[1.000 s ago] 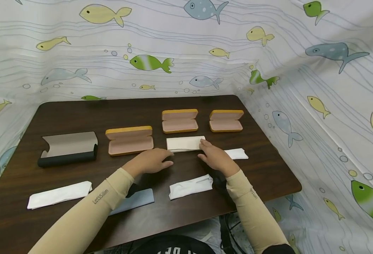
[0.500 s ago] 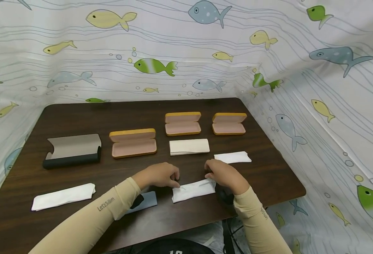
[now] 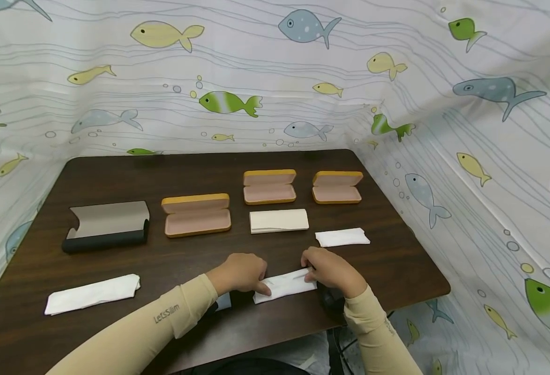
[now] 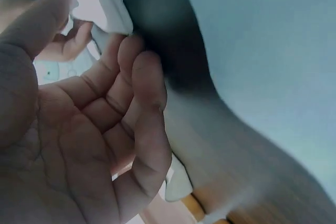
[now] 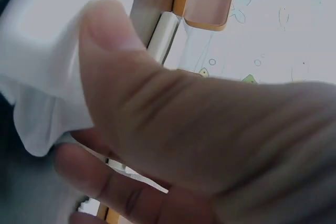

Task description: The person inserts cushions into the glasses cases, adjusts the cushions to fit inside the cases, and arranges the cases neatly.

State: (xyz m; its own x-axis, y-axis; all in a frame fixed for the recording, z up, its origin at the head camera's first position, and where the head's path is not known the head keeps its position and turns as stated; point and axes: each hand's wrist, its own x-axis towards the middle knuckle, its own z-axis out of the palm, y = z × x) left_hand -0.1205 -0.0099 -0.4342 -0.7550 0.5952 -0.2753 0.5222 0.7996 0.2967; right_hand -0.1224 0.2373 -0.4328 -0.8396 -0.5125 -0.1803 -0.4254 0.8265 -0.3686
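Table (image 3: 200, 174): brown
White cloth (image 3: 285, 285): long left-to-right, right end farther
Left hand (image 3: 241, 273): pinching cloth
Right hand (image 3: 334, 270): pinching cloth

Dark wood-grain table (image 3: 397, 265): three yellow-edged cases (image 3: 197, 223), one dark case (image 3: 106, 239) (all open), four whitish cloths (image 3: 92, 295), one blue piece (image 3: 224, 302).

Your counter (image 3: 401, 273) shows a dark wood grain, smooth with a soft sheen toward the front edge. The white cloth (image 3: 286, 286) nearest you looks soft, matt and wrinkled; the cream folded piece (image 3: 278, 221) is smoother. Your yellow-edged cases (image 3: 270, 194) have matt pink linings, the dark case (image 3: 106, 238) a matt grey one. Your sleeves (image 3: 136, 336) look like smooth, matt stretch fabric.
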